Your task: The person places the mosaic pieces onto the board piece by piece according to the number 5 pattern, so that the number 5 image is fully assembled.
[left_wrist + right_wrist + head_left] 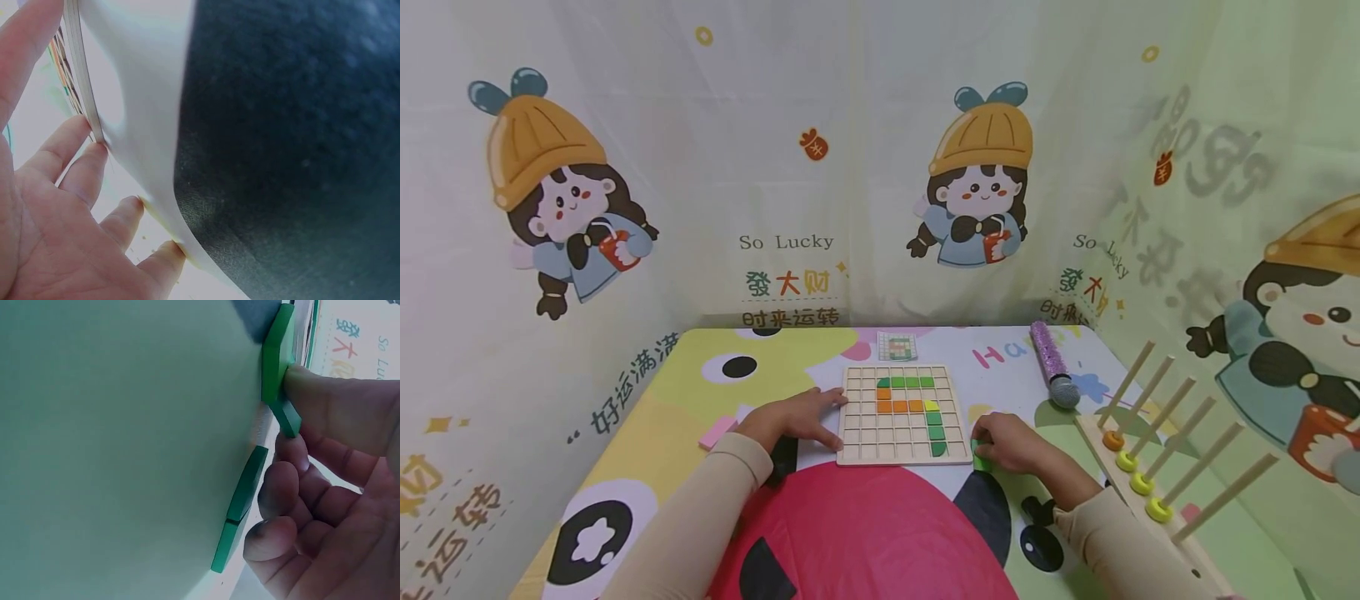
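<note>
A square wooden grid board [868, 429] lies flat in the middle of the table. Green, orange and yellow tiles [902, 407] fill some of its squares in a bent line. My left hand [805, 417] rests at the board's left edge, fingers spread; in the left wrist view, fingertips touch the board's side [84, 81]. Just off the board's lower right corner, my right hand [1007, 442] pinches green tiles [279, 359] between thumb and curled fingers. The right wrist view has a bright green tile by the thumb and a darker one [287, 417] at a fingertip.
More dark green tiles [247, 484] lie under the right hand. A small pattern card [897, 347] sits behind the board. At the right are a purple glittery microphone [1051, 367] and a wooden peg rack [1138, 500] with rings. A pink block [718, 432] lies left.
</note>
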The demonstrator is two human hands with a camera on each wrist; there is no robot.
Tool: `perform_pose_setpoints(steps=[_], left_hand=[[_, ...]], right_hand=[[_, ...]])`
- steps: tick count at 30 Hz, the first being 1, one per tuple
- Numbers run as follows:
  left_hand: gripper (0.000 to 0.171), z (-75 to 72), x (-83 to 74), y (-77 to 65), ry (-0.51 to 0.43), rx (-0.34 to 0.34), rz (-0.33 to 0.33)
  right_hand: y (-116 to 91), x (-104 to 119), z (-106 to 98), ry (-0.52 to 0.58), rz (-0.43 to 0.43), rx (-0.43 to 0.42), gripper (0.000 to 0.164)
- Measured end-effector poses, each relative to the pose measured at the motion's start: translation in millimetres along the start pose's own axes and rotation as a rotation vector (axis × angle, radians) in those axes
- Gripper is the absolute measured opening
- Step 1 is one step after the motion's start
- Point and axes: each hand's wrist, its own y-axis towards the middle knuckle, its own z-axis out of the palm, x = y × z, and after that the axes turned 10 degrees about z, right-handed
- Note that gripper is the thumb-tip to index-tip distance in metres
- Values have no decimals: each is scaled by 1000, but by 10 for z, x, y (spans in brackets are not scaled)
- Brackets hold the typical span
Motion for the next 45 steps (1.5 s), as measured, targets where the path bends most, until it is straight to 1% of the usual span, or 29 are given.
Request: perform_pose_setpoints(steps=[5,7,11,14,15,20,23,26,29,32,36,41,45], left_hand=[[96,6,8,6,-3,3,-8],[96,8,1,7,-5,1,-9],[95,5,-17,1,-4,-1,-10],[94,8,-15,3,-1,-1,-6],[94,9,-11,6,1,-2,-5],[94,16,4,10,6,-5,-3],[94,17,-1,8,-5,-5,-9],[93,11,-20,2,-5,-3,-10],[93,6,-37,-2,2,-6,-9],[93,4,-45,1,7,-3,-8],[94,7,-40,9,1,0,-9],[94,16,-29,22,3,-2,-7],[94,23,-21,28,2,-5,-7]], right_hand=[[-31,4,-33,35,-32,-20,11],[-39,14,-56,42,-26,-26,11],[-21,6,-113,71,17,-32,9],[21,-1,-130,131,20,-23,7],[37,7,-127,154,8,-18,6],[134,160,-38,240,-14,36,6],[177,295,29,261,-37,69,7],[204,420,84,257,-69,85,6],[231,520,127,243,-76,89,3],[250,594,152,225,-64,88,1],[270,656,170,205,-41,86,9],[292,698,192,183,-29,86,8],[295,714,214,159,-47,77,8]])
